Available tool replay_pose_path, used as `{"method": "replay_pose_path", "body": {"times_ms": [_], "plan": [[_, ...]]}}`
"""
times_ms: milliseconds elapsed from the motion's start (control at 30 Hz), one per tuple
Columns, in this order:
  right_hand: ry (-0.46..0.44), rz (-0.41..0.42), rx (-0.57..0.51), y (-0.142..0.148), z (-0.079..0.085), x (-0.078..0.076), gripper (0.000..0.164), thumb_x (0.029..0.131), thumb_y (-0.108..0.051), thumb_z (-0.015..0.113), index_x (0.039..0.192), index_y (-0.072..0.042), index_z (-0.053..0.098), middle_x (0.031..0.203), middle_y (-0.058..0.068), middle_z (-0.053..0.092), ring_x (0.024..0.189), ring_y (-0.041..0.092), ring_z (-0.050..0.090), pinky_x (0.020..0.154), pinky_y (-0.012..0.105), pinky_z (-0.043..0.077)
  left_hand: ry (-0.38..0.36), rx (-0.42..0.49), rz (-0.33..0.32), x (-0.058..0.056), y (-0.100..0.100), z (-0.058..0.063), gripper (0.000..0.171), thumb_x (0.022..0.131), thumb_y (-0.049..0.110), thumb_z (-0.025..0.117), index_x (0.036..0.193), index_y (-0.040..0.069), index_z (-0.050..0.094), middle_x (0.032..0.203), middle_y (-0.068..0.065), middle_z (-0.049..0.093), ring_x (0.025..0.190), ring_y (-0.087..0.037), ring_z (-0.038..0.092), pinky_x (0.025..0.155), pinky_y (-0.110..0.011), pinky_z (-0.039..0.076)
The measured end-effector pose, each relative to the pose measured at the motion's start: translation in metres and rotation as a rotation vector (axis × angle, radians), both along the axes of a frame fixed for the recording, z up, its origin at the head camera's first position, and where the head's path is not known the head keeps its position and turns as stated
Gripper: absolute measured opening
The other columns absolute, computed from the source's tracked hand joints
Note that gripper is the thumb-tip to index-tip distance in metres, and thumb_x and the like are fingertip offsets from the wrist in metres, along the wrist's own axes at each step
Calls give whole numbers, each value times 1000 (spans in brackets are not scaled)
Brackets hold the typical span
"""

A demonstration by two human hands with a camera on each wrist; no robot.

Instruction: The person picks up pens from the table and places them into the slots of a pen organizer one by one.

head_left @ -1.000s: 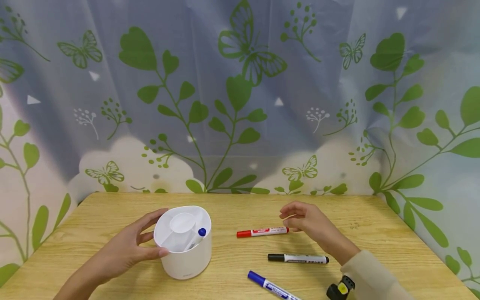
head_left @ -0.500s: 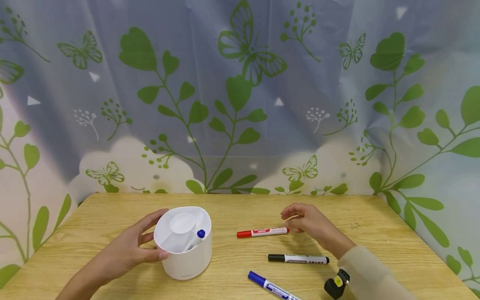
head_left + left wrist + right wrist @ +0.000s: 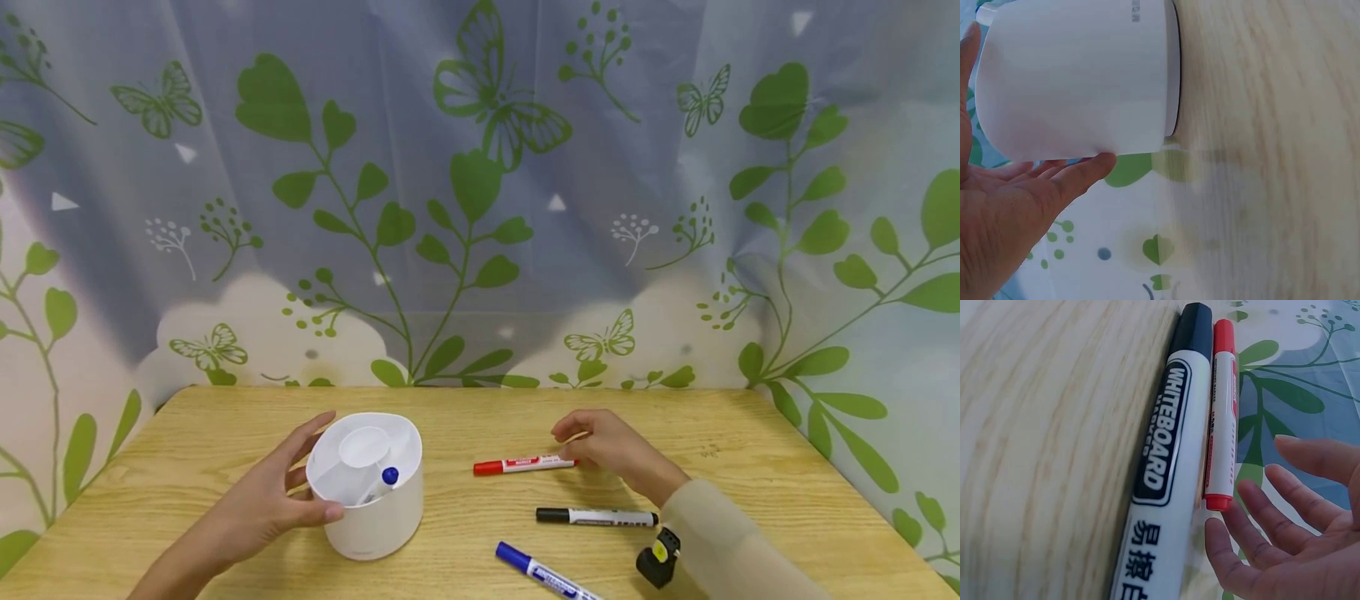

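My left hand [image 3: 262,492] holds a white pen holder [image 3: 378,529], its thumb at the front rim and its fingers round the far side. In the left wrist view one fingertip meets the white wall [image 3: 1079,81]. A marker with a blue end [image 3: 389,476] leans inside a compartment. My right hand [image 3: 618,450] is at the right end of a red marker [image 3: 525,465] lying on the table. The right wrist view shows its fingers [image 3: 1285,531] loosely spread around that red end, thumb apart from the marker.
A black whiteboard marker [image 3: 596,517] lies in front of the red one, below my right wrist. Nearer still is a blue marker [image 3: 543,571], cut off by the frame edge. Behind the wooden table [image 3: 450,417] hangs a leaf-patterned curtain [image 3: 480,250].
My right hand has shifted slightly left, over the red marker's end. The blue-ended marker in the holder has tipped to the left. My left thumb has slid a little right along the rim.
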State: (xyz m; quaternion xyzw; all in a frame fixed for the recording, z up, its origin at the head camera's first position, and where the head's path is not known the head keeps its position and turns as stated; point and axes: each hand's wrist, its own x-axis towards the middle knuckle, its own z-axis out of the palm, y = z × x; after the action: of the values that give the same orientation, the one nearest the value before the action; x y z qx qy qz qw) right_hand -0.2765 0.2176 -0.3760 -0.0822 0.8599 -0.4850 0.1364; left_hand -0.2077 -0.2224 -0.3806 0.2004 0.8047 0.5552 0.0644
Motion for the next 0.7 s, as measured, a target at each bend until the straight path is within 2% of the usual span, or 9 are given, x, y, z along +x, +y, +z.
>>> {"method": "replay_pose_path", "body": {"times_ms": [167, 300, 433, 700], "plan": [[14, -6, 24, -5, -3, -1, 30, 96, -3, 70, 125, 4, 65, 128, 20, 67, 103, 19, 66, 87, 41, 56, 6, 31, 20, 0, 5, -2, 113, 84, 7, 87, 167, 7, 10, 157, -31, 38, 135, -44, 53, 93, -19, 53], [39, -9, 44, -8, -5, -1, 31, 93, -2, 71, 123, 4, 67, 122, 19, 68, 97, 19, 65, 83, 39, 56, -18, 54, 21, 0, 8, -3, 115, 84, 6, 87, 167, 8, 8, 158, -32, 34, 129, -36, 57, 91, -21, 55], [43, -18, 36, -11, -8, -2, 30, 90, 3, 71, 119, 5, 68, 114, 17, 68, 90, 19, 60, 76, 35, 53, -28, 44, 22, 0, 10, -5, 116, 84, 8, 87, 167, 8, 7, 160, -32, 31, 129, -39, 56, 89, -21, 55], [61, -6, 64, -13, -11, -4, 25, 85, 8, 73, 110, 6, 70, 104, 14, 68, 88, 18, 58, 74, 32, 52, -16, 27, 40, 1, 13, -5, 116, 83, 10, 89, 167, 10, 8, 157, -31, 34, 130, -41, 56, 90, -22, 54]]}}
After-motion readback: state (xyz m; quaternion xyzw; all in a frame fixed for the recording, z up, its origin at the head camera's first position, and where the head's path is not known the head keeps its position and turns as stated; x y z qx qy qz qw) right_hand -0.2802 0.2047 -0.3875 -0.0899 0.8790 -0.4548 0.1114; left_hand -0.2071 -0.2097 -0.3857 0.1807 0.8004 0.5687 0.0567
